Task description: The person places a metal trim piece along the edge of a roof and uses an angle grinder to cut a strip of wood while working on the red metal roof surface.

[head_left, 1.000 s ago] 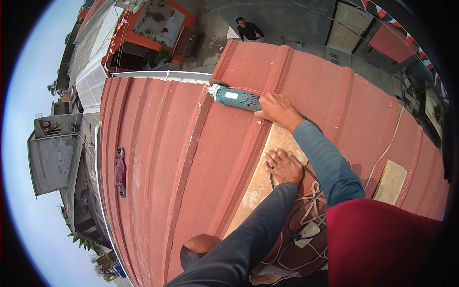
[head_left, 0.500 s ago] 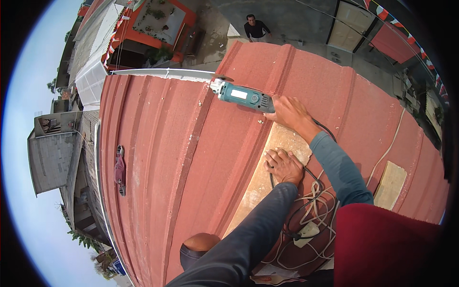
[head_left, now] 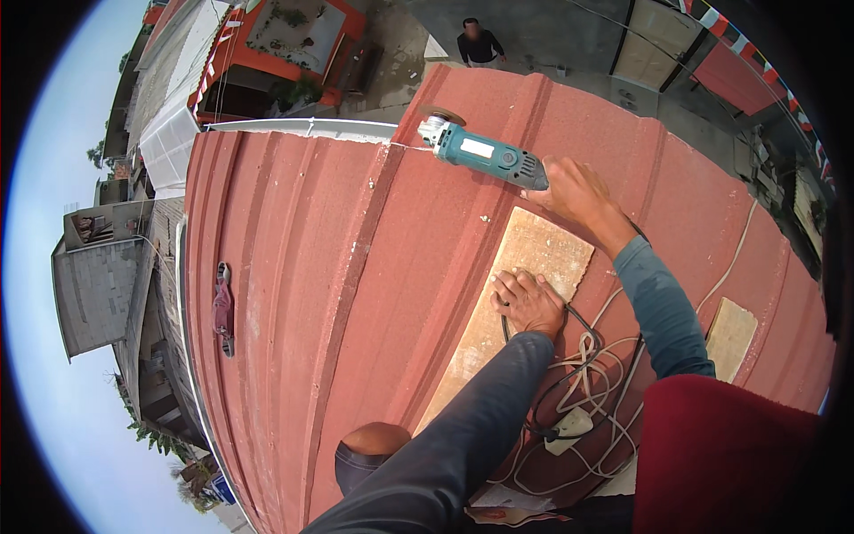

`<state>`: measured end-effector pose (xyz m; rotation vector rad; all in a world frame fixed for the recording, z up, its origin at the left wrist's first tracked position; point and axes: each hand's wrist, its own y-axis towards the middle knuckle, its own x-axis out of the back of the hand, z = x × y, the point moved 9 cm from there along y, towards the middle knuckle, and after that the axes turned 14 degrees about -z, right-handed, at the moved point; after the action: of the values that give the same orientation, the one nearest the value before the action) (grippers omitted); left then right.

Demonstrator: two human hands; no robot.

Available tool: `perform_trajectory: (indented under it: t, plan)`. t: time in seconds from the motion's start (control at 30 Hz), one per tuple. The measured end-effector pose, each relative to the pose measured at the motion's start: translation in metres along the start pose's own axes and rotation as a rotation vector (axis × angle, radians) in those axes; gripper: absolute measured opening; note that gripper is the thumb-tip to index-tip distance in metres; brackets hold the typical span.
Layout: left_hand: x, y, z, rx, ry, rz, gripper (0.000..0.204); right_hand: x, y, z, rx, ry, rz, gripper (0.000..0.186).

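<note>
My right hand (head_left: 580, 203) is wrapped round the rear of a teal angle grinder (head_left: 485, 153). The grinder's disc (head_left: 443, 117) sits over the red ribbed roof sheet (head_left: 418, 240), just right of a raised rib. A thin pale cut line runs in the sheet from that rib toward the grinder head. Fingers apart, my left hand (head_left: 529, 301) presses on a pale wooden board (head_left: 544, 245) lying along the roof. A black cable passes beside and partly beneath this hand.
Tangled cords (head_left: 594, 365) and a white socket strip (head_left: 569, 431) lie right of my left forearm. A second board (head_left: 731, 338) is farther right. A dark red tool (head_left: 223, 310) rests at left. Beyond the roof edge a person (head_left: 480, 44) stands below.
My right hand has moved the grinder to the right and slightly forward, away from the rib; the cut line now shows there. My left hand has stayed on the board.
</note>
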<state>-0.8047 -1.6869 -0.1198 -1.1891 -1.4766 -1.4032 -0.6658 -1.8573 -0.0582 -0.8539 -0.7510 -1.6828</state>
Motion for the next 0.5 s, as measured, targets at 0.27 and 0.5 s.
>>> perform_trajectory:
  t: [0.27, 0.5]
  plan:
    - [-0.003, -0.002, 0.000, 0.004, -0.012, 0.025, 0.051, -0.061, 0.016, 0.049, 0.073, 0.011, 0.067, 0.037]
    - [-0.006, -0.001, 0.001, -0.002, 0.003, 0.045, 0.055, -0.070, 0.022, 0.061, 0.131, -0.020, 0.080, 0.034]
